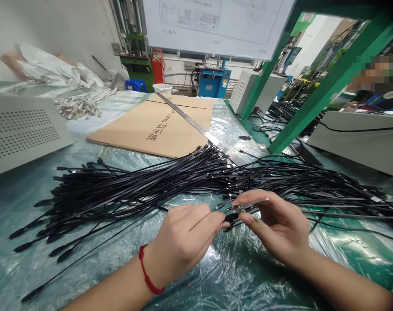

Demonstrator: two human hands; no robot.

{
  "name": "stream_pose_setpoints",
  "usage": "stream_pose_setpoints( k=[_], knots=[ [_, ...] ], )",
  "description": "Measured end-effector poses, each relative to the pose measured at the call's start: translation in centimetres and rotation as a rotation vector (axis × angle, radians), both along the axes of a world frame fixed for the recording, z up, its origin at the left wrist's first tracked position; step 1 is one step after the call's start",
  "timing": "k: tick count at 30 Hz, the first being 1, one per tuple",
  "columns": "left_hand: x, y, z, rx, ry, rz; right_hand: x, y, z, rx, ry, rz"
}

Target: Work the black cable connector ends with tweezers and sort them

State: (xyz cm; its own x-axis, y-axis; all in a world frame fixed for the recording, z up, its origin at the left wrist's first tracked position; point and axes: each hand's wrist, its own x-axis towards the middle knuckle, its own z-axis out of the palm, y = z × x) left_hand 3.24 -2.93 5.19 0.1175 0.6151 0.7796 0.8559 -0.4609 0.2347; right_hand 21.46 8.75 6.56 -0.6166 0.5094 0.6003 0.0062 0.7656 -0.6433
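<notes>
My left hand [191,235], with a red cord bracelet at the wrist, pinches a black cable connector [231,217] between thumb and fingers. Facing it, my right hand [277,224] is curled, its thumb and index finger closed on a small, thin metal piece [263,200] that meets the connector's end. I cannot make out the exact kind of this metal piece. Just beyond my hands lies a large bundle of black cables [128,185], with connectors at their ends. More black cables [329,181] spread out to the right, behind my right hand.
Plastic sheeting [102,268] covers the green table. A flat cardboard sheet [144,125] lies farther back, with a steel ruler [190,119] across it. Grey metal boxes [24,129] flank the work area. A green post [329,82] rises at right; another person is partly visible behind it.
</notes>
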Motion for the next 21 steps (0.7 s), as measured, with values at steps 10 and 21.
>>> stream_pose_setpoints(
  k=[10, 21],
  knots=[
    [-0.2, 0.0, -0.3, -0.099, -0.12, -0.007, -1.0, -0.2, -0.1, -0.309, -0.038, 0.017],
    [-0.4, 0.4, -0.2, -0.09, -0.14, -0.022, -1.0, -0.2, -1.4, -0.017, 0.066, -0.034]
  ],
)
